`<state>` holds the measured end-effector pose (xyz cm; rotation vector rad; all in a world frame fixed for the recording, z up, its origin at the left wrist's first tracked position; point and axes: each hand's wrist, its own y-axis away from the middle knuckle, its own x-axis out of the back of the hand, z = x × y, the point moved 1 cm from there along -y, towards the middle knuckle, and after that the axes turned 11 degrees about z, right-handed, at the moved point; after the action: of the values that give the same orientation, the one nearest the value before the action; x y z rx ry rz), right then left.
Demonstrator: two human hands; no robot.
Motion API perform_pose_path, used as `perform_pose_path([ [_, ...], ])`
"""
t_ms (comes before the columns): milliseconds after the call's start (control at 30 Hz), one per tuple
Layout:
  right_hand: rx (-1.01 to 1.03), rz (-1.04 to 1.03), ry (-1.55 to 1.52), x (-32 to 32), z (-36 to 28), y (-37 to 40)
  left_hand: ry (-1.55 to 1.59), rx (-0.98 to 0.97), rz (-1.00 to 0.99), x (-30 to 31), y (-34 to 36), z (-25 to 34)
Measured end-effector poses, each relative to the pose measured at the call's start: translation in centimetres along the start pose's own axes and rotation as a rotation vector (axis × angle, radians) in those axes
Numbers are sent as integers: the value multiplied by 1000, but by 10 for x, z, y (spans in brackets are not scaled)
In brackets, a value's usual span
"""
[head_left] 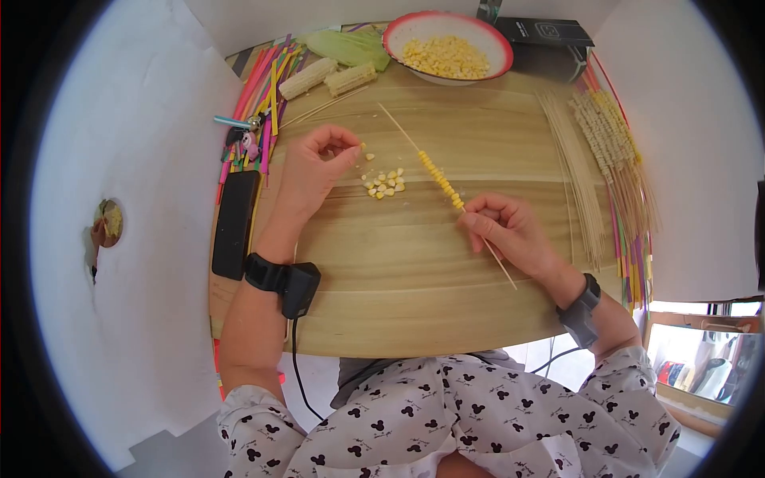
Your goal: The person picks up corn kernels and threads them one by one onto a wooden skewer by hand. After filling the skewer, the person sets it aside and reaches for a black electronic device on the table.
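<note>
The bare right hand (506,231) pinches a thin wooden skewer (403,131) of yellow corn kernels (440,179); the bare left hand (323,163) pinches one kernel (363,146)

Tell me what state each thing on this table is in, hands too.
Left hand, pinching a kernel
Right hand, closed on the skewer
Skewer, partly threaded
Loose kernels, off the cob
Cobs, mostly stripped
Bowl, upright, holding corn
Phone, screen dark
Bare sticks, unthreaded
Loaded skewers, lying together
</note>
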<state>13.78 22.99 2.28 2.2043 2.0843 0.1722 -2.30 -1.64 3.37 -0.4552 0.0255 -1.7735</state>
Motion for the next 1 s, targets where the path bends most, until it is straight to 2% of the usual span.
perform_pose_path([
  [133,-9,12,1,2,-2,0,-68,40,-105,4,-2,-5],
  [233,-2,16,-5,5,0,-1,-9,89,-200,5,-1,1],
  [267,-8,19,6,6,-1,0,-23,82,-203,8,-1,4],
  [333,-5,27,6,7,-1,0,49,218,-258,12,-4,8],
  [467,-8,17,-14,6,2,-2,38,242,-278,16,-17,10],
  [533,-6,9,-13,6,2,-1,272,-53,228,3,-27,20],
  [567,-6,14,-13,5,1,-1,272,-53,229,3,-32,16],
  [633,0,13,-14,4,2,-3,165,-176,303,7,-40,8],
  [767,-11,3,-33,4,6,-4,102,-141,246,10,-36,-2],
  [833,-10,-11,-29,4,7,-4,37,-92,316,16,-32,-3],
  [967,-68,65,6,0,8,-6,-169,-145,347,29,-20,14],
  [1000,-53,15,11,-2,6,-7,-236,-181,320,29,-17,21],
])
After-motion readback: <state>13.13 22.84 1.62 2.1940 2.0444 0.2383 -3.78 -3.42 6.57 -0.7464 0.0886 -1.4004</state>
